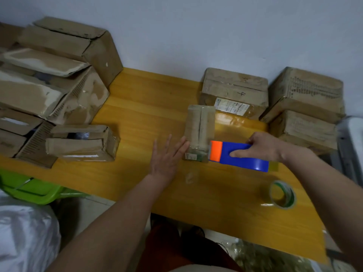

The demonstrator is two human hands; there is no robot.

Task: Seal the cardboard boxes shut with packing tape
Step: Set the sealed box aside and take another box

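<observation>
A small narrow cardboard box (199, 130) stands in the middle of the yellow table (149, 107), its top flaps meeting along a centre seam under glossy tape. My left hand (169, 156) lies flat with straight fingers, the fingertips touching the box's left side. My right hand (263, 146) grips a blue tape dispenser (239, 156) with an orange front end, which touches the box's right lower corner.
Open, worn cardboard boxes (59, 89) pile up at the left, one small box (82, 143) nearest. Taped boxes (233, 93) and a stack of two (306, 107) stand at the back right. A spare tape roll (282, 194) lies front right. A green bin (35, 189) sits below left.
</observation>
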